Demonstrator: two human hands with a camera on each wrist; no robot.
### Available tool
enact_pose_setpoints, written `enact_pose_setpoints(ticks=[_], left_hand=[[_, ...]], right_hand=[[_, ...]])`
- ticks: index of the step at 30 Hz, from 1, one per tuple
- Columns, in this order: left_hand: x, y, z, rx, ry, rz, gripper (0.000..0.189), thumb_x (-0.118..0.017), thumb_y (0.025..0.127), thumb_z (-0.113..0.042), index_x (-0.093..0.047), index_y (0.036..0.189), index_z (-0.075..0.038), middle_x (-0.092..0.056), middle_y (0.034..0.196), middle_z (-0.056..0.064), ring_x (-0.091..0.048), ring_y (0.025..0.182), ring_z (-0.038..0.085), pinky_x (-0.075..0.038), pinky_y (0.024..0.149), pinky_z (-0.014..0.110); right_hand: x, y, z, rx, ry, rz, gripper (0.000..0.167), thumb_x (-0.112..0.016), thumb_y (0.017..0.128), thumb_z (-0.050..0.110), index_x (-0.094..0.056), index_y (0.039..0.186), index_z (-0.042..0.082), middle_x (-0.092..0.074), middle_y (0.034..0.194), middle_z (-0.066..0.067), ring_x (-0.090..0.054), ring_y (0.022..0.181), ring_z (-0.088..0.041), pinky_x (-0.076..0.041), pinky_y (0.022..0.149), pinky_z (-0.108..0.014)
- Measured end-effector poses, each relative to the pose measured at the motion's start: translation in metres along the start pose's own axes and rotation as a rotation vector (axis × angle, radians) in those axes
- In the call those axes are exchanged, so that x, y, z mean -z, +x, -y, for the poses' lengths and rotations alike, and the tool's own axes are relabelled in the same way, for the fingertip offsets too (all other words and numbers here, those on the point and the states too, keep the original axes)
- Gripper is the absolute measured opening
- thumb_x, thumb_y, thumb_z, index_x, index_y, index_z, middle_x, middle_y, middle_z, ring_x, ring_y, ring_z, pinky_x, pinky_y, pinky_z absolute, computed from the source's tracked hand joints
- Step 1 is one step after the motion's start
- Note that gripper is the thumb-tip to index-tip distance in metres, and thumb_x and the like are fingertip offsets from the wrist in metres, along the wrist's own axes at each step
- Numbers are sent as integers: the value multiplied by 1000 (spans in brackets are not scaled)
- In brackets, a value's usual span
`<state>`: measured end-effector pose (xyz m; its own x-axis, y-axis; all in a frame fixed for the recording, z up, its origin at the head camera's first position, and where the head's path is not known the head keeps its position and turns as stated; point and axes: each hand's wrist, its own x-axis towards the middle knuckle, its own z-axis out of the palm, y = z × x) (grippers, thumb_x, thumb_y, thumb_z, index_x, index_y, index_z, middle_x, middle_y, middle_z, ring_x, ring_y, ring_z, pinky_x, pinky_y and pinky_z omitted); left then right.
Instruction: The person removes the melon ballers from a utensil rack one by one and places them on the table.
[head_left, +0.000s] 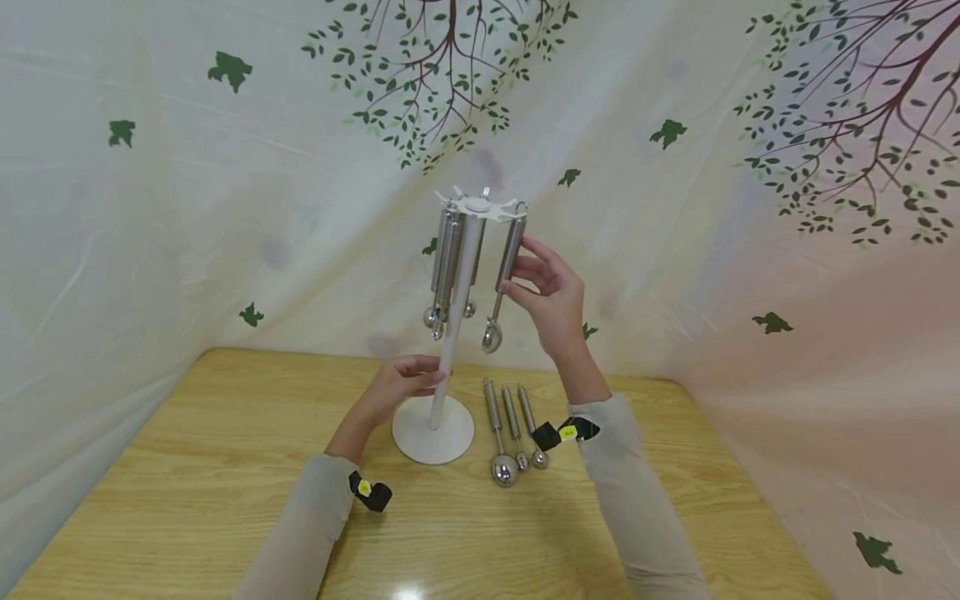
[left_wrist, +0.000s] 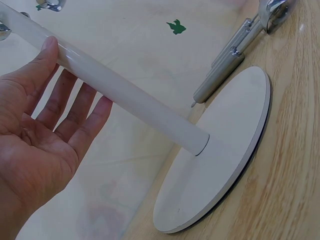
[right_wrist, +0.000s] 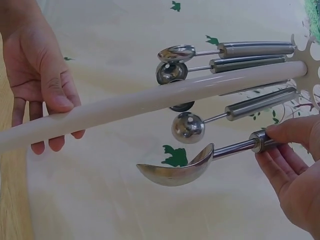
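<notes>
A white utensil stand (head_left: 452,346) rises from a round base, with a hooked ring at its top. My left hand (head_left: 397,387) holds the pole's lower part, thumb on one side and fingers on the other. Up at the ring, my right hand (head_left: 555,304) pinches the handle of a steel scoop (right_wrist: 175,174) between thumb and fingers. The scoop's top end is at a hook, and its pointed, curved bowl hangs downward. Several other steel scoops (head_left: 447,258) hang on the far and left side of the ring; the pole partly covers some in the right wrist view.
Three steel scoops (head_left: 504,468) lie side by side on the wooden table (head_left: 225,483), right of the stand's base (head_left: 435,446). A pale cloth (head_left: 337,250) printed with leaves and branches hangs behind the table and along its sides.
</notes>
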<state>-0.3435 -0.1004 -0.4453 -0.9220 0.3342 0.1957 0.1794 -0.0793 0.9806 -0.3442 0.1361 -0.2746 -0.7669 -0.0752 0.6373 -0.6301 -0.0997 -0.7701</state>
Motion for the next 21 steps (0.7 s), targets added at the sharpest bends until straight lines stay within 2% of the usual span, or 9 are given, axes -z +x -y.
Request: enact_pose_setpoints(ticks=[9,21], left_hand=[[0,0,-1,6,-5,0,38,-69,98,-14,-63,128,9,-76,111,1,-72,100,12,-60,98,41],[0,-1,-2,4,1,3,39,-68,99,-13,-62,130,10,-76,111,-1,-72,100,11,-60,99,40]], right_hand=[[15,-9,-20,-92,-34,-38,63,-74,79,-20,-59,137,-2,-75,98,8,-73,90,-10,-63,83,-26],[52,-32,-49,-234,-53,-67,64,-73,80,-20,-57,140,-2,-75,96,7,-73,88,-9,-63,82,-25]])
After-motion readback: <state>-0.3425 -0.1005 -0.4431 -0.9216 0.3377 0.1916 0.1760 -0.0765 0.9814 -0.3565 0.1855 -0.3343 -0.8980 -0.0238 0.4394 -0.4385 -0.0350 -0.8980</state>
